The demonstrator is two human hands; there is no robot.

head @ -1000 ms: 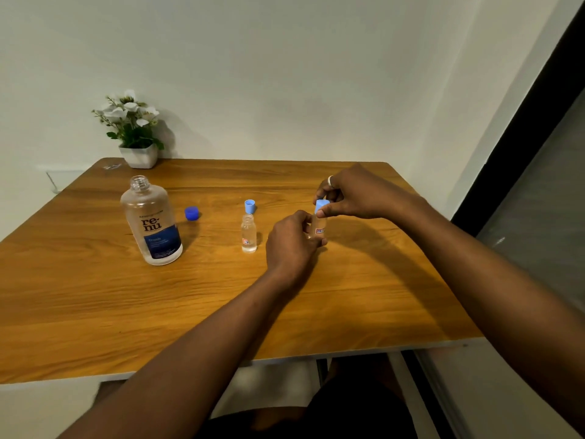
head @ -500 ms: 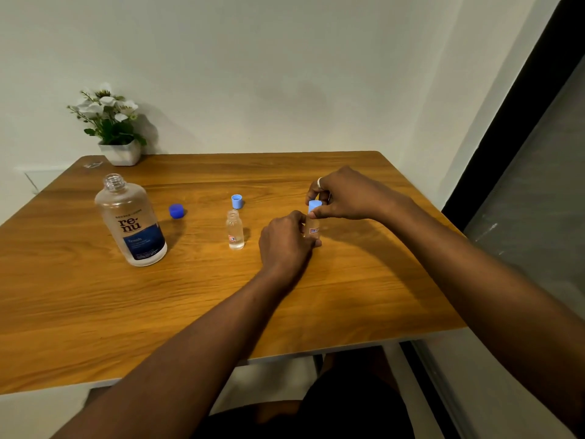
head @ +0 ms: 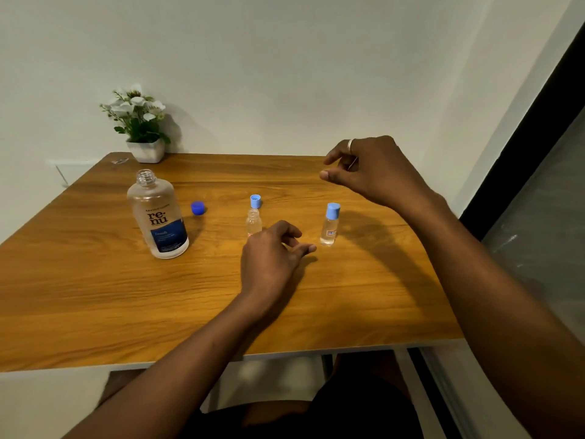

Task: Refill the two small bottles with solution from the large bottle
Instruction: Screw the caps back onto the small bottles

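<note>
Though the capped small bottle [head: 329, 226], right of centre, is judged refilled, the open small bottle [head: 253, 221], mid-frame, & large bottle [head: 157, 217] are left uncapped, w/ left hand [head: 269, 251] & right hand [head: 373, 169] held loose, empty.

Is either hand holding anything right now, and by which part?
Nothing is held: the left hand and right hand are both empty, and the capped small bottle stands free.

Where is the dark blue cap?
In the head view the dark blue cap lies on the left half of the table, right of the large bottle and left of the loose light blue cap.
</note>
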